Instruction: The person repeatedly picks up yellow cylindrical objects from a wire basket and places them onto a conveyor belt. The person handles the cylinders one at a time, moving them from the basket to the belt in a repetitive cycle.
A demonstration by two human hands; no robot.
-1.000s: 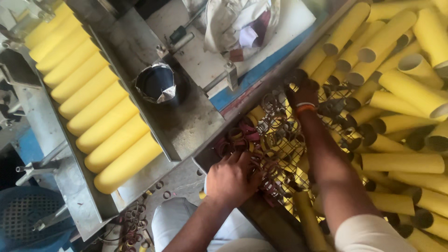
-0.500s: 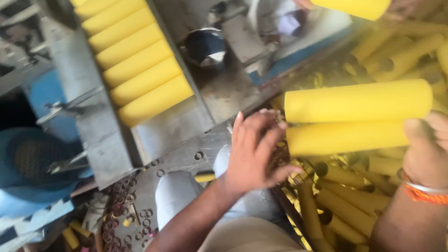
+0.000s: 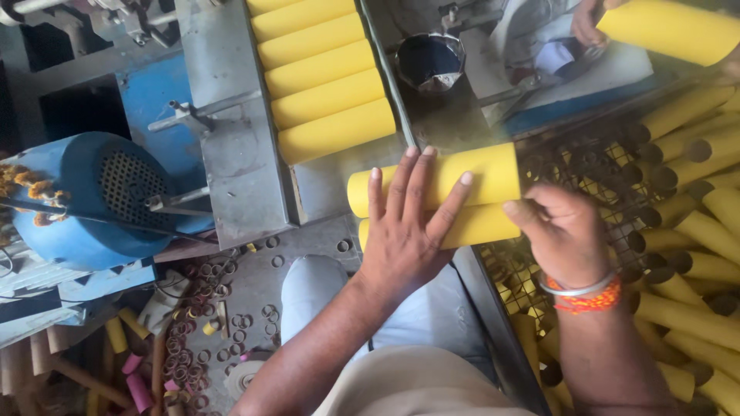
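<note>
A second ago both my hands were down in the wire basket (image 3: 617, 192) among loose rings; now they are up with two yellow tubes (image 3: 470, 173) held side by side, so the picking-up part looks done to me. My left hand (image 3: 405, 231) lies flat and spread across both tubes, fingers straight, pressing rather than clasping. My right hand (image 3: 559, 231) is curled around the right-hand ends, closed on the lower tube. The tubes hang level over the metal edge between the machine bed and the basket, just below the row of yellow tubes (image 3: 324, 77) lying in the grey tray (image 3: 223, 139). Nearest in the way is a dark metal cup (image 3: 429, 62) standing on the bed just above my tubes. Another person's hand (image 3: 590, 19) at the top right carries a further yellow tube. A blue motor (image 3: 92, 200) sits far left, well apart, and rings litter the floor (image 3: 231, 308).
</note>
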